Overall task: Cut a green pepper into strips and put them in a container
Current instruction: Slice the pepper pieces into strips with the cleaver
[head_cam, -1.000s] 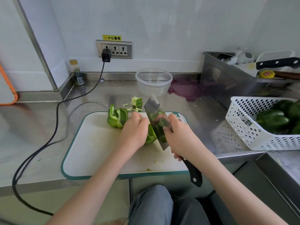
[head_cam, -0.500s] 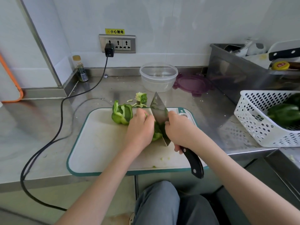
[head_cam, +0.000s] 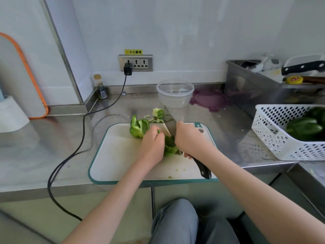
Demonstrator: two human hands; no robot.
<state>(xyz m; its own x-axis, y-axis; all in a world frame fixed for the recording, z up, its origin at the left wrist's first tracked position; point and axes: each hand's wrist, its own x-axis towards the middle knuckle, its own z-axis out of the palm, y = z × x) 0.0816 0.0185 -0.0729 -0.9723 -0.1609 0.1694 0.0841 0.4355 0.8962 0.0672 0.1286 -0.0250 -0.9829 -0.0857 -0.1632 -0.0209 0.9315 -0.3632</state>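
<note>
On the white cutting board (head_cam: 116, 159) lies a green pepper piece (head_cam: 169, 147), pinned down by my left hand (head_cam: 153, 145). My right hand (head_cam: 189, 139) grips a cleaver (head_cam: 169, 122) by its black handle, with the blade set into the pepper between my two hands. A second pepper piece (head_cam: 139, 127) sits at the board's far edge, left of my hands. The cut-out stem and core (head_cam: 158, 114) lie just beyond the board. An empty clear round container (head_cam: 175, 93) stands behind, with its purple lid (head_cam: 210, 101) beside it.
A white perforated basket (head_cam: 270, 134) with whole green peppers stands at the right. A steel bin (head_cam: 249, 85) with knives is behind it. A black cable (head_cam: 84, 141) runs from the wall socket across the counter at the left. A small bottle (head_cam: 101, 87) stands in the corner.
The cleaver has come down into the pepper piece between my hands. The camera view has shifted, so everything sits lower and more to the right.
</note>
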